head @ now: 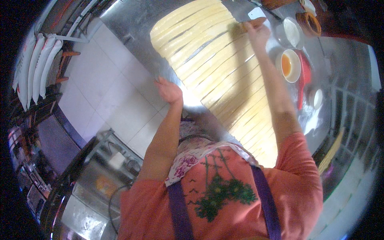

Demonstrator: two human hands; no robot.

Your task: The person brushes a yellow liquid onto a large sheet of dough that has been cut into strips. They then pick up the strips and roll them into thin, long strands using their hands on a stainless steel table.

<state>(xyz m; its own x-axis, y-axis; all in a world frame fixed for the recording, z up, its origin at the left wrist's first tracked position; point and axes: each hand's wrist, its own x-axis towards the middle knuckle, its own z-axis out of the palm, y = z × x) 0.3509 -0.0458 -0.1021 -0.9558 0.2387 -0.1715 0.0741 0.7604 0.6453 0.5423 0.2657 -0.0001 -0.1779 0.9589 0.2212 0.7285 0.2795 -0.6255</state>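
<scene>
A large sheet of pale yellow dough (pixel 220 76), cut into many long strips, covers much of the metal worktable (pixel 138 39). Narrow gaps between some strips let the metal show through. At the sheet's far right edge, my right hand (pixel 258 34) grips a brown, wooden-looking tool (pixel 255 22); its working end is not clear. My left hand (pixel 170 90) hovers at or near the table's near edge, left of the dough, with nothing seen in it. Whether it touches the table cannot be made out.
Right of the dough stand a bowl of orange liquid (pixel 287 66), a metal bowl of white powder (pixel 291 33), a red tool (pixel 303 78) and a small white bowl (pixel 317 99). White sacks (pixel 37 69) stand at left. A metal cart (pixel 99 171) is beside me.
</scene>
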